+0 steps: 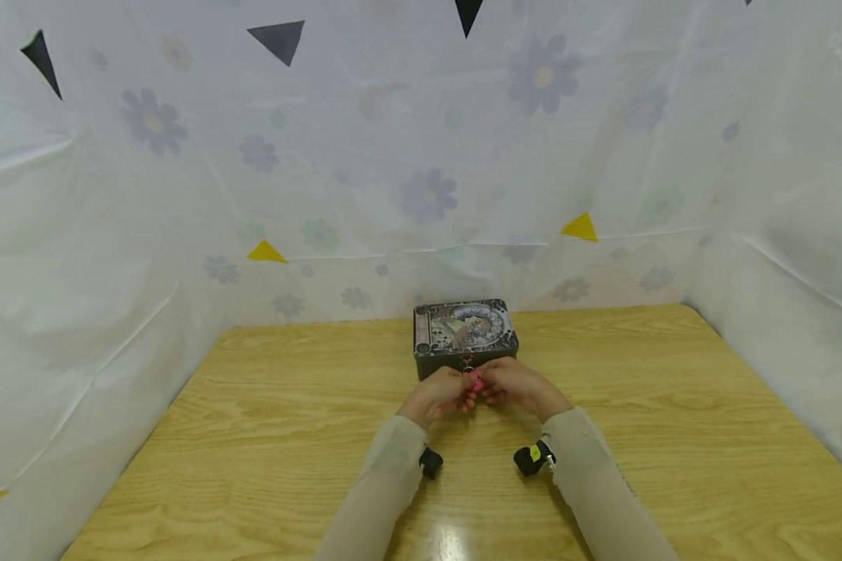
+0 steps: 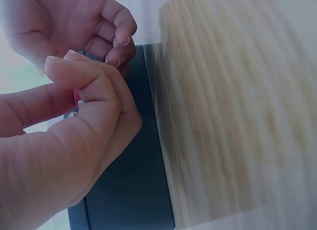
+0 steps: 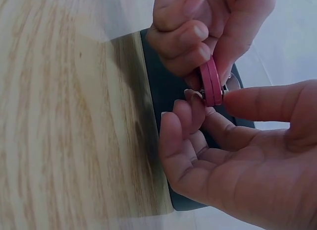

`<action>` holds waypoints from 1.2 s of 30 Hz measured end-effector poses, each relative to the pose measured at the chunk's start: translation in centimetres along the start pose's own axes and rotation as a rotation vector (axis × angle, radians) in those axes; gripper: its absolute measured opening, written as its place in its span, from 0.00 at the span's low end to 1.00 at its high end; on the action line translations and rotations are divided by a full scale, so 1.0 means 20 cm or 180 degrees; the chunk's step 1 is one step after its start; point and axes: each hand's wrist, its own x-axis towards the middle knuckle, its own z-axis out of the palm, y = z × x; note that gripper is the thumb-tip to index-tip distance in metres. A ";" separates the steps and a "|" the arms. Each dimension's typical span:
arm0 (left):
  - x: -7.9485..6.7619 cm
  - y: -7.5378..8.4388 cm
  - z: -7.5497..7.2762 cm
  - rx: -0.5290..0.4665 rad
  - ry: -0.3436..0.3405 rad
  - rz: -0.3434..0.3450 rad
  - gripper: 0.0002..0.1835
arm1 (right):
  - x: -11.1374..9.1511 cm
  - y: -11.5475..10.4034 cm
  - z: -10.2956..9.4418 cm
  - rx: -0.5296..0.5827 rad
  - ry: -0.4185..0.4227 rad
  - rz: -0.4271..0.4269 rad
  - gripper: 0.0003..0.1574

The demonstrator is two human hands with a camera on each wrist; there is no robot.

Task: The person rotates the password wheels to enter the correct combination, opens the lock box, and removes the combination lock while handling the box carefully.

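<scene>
One black rectangular tin box (image 1: 431,365) is standing straight ahead of you at 12 o'clock, near the far edge of a yellowish wood-grain table (image 1: 252,421). Its dark, ornately printed lid (image 1: 466,323) is lying closed over it, hiding the inside from you. A rounded wreath design is filling the lid's 3 o'clock side, and a narrow pinkish panel is running along its 9 o'clock side. At the box's 6 o'clock face, a small silvery metal clasp (image 1: 468,364) is showing. Just beside that clasp, on your side of it, you are holding a small pink rounded piece (image 3: 212,84) with a seam along its edge and metal fittings near one end.

Your left hand (image 1: 442,389) is sitting at 9 o'clock from the pink piece, pinching it narrowly between thumb and fingers. Your right hand (image 1: 521,385) is sitting at 3 o'clock, also gripping narrowly, its thumb tip pressing near the metal-fitted end and its fingertips curling in from the opposite side. Whether the pink piece is touching the box, I cannot tell. Beyond the table at 12 o'clock, a whitish flower-printed cloth (image 1: 365,156) is hanging, bearing black and yellow triangles.
</scene>
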 end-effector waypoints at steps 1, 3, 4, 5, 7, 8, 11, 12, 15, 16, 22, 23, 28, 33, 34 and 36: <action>0.00 0.00 0.00 0.0004 -0.0003 0.0002 0.11 | 0.00 0.00 0.00 0.0019 0.0013 0.0022 0.21; 0.00 0.00 0.00 0.0002 -0.0012 -0.0006 0.11 | 0.00 0.00 0.00 0.0035 -0.0002 0.0021 0.21; 0.00 0.00 0.00 0.0005 -0.0012 -0.0002 0.11 | 0.00 -0.01 0.00 0.0045 -0.0009 0.0014 0.21; 0.01 0.00 0.00 0.0000 -0.0017 -0.0007 0.11 | 0.00 -0.01 0.00 0.0050 -0.0019 0.0010 0.21; 0.01 0.00 0.00 0.0009 -0.0019 -0.0003 0.11 | 0.00 -0.01 -0.01 0.0072 -0.0036 0.0006 0.22; 0.01 0.00 0.00 0.0008 -0.0021 -0.0005 0.11 | 0.00 -0.01 -0.01 0.0076 -0.0051 0.0003 0.22; 0.01 0.00 0.00 0.0006 -0.0027 -0.0010 0.11 | 0.00 -0.01 -0.01 0.0088 -0.0084 -0.0006 0.22; 0.01 0.00 0.00 0.0003 -0.0027 -0.0011 0.11 | 0.00 -0.01 -0.01 0.0092 -0.0089 -0.0010 0.22; 0.01 0.00 0.00 0.0002 -0.0032 -0.0017 0.11 | 0.00 -0.01 -0.01 0.0082 -0.0108 -0.0025 0.23; 0.01 0.00 0.00 0.0000 -0.0031 -0.0015 0.11 | 0.00 0.00 -0.01 0.0082 -0.0107 -0.0026 0.23; 0.01 0.00 0.00 -0.0028 -0.0039 -0.0008 0.10 | 0.00 -0.01 -0.01 0.0037 -0.0065 -0.0026 0.24; 0.01 0.00 0.00 -0.0038 -0.0046 -0.0010 0.10 | 0.00 -0.01 -0.01 0.0028 -0.0057 -0.0022 0.25; 0.01 0.00 0.00 -0.0047 -0.0064 0.0006 0.11 | 0.00 -0.01 -0.01 0.0011 -0.0052 -0.0009 0.24; 0.01 0.00 0.00 -0.0044 -0.0059 0.0007 0.12 | -0.01 0.00 -0.01 0.0028 -0.0070 -0.0034 0.22; 0.00 0.00 0.00 -0.0036 -0.0051 0.0014 0.11 | -0.01 0.00 -0.01 0.0038 -0.0075 -0.0049 0.22; 0.00 0.00 0.00 -0.0026 -0.0045 0.0021 0.11 | -0.01 0.00 -0.01 0.0076 -0.0068 -0.0052 0.22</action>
